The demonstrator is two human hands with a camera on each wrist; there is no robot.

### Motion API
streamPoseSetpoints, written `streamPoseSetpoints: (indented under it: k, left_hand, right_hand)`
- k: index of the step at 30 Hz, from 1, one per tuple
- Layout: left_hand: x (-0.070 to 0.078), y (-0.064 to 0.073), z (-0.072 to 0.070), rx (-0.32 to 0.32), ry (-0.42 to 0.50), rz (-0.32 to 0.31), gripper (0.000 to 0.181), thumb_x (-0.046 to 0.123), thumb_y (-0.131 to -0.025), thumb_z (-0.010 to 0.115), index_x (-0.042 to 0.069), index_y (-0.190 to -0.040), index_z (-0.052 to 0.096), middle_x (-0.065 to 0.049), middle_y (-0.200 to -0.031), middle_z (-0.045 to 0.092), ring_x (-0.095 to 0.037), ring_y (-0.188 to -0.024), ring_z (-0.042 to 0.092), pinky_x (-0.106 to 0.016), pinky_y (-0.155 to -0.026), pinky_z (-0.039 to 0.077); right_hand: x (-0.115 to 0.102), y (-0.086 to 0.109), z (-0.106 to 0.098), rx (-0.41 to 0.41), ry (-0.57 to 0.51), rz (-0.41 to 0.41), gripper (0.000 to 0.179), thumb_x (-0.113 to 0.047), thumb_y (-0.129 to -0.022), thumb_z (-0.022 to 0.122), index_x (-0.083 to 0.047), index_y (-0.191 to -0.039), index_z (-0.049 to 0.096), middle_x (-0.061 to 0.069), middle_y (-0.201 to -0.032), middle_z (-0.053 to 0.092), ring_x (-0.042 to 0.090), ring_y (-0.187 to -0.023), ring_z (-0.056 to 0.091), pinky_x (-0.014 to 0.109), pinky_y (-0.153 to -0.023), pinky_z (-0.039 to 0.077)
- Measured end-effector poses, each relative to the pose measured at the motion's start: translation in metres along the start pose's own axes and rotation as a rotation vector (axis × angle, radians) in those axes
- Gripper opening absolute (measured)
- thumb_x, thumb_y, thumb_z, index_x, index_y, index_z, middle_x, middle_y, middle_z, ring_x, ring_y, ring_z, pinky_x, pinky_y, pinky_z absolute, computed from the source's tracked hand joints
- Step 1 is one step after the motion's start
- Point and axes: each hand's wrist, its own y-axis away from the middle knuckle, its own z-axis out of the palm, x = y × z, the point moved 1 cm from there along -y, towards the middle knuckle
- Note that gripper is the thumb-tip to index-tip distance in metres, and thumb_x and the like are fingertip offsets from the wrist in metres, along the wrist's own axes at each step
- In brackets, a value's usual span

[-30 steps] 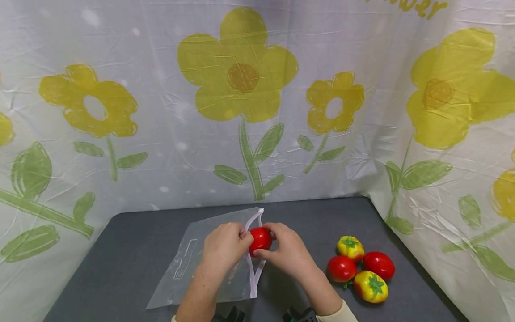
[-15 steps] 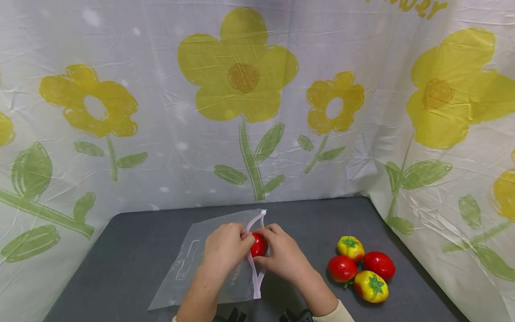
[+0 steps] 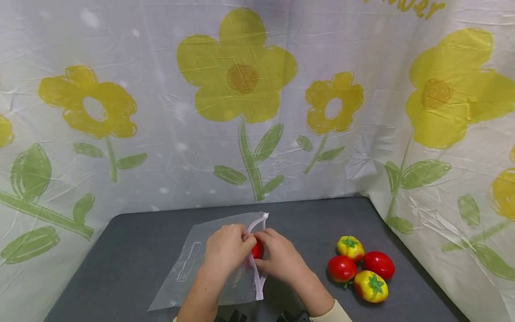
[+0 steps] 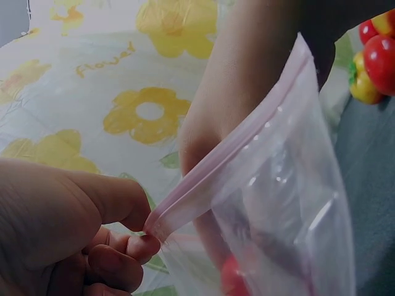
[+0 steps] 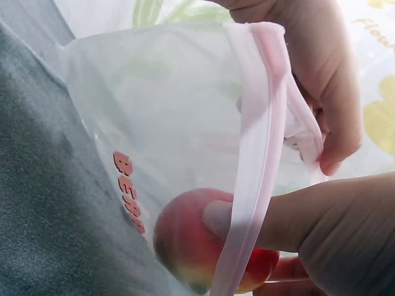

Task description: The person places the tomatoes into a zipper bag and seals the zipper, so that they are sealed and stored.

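Observation:
The clear zip bag [image 3: 193, 264] lies on its side, its pinkish zip edge [image 3: 259, 286] facing right and held apart. My left hand [image 3: 225, 246] pinches one lip of the mouth between thumb and fingers, as the left wrist view also shows. In my right hand [image 3: 281, 257] is a red toy tomato [image 3: 258, 248], gripped by thumb and fingertips. The right wrist view has this tomato [image 5: 185, 240] mostly within the bag, my thumb reaching in past the zip. Its underside looks yellowish with a bit of green.
Right of the hands, a group of toy tomatoes sits on the dark grey table [image 3: 120, 250]: two red ones [image 3: 379, 265] and two yellow-and-red ones [image 3: 371, 286] with green leaf tops. A flower-print curtain [image 3: 161, 134] rises behind and beside the table.
My right hand has moved left with the tomato, pushing it from the bag's mouth to inside. The bag has shifted slightly right, while my left hand keeps its pinch on the lip.

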Motion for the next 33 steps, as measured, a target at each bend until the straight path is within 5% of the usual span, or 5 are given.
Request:
streamPoseSetpoints:
  k: [23, 33]
  left_hand:
    - [0.0, 0.002, 0.002, 0.027, -0.01, 0.042, 0.028, 0.018, -0.083, 0.061, 0.017, -0.059, 0.048, 0.006, -0.052, 0.043, -0.011, -0.045, 0.041, -0.03, -0.044, 0.029]
    - [0.0, 0.001, 0.001, 0.016, -0.011, 0.032, 0.027, 0.021, -0.087, 0.062, 0.019, -0.062, 0.054, 0.009, -0.051, 0.049, -0.011, -0.046, 0.046, -0.031, -0.045, 0.034]
  right_hand:
    - [-0.002, 0.003, 0.0, 0.008, 0.045, -0.082, 0.042, -0.019, -0.083, 0.083, -0.007, -0.121, 0.07, 0.003, -0.116, 0.067, 0.019, -0.106, 0.066, 0.038, -0.09, 0.054]
    - [0.002, 0.003, -0.015, 0.017, 0.021, -0.006, 0.048, -0.019, -0.081, 0.086, -0.007, -0.125, 0.069, 0.006, -0.121, 0.067, 0.024, -0.11, 0.066, 0.044, -0.093, 0.053]
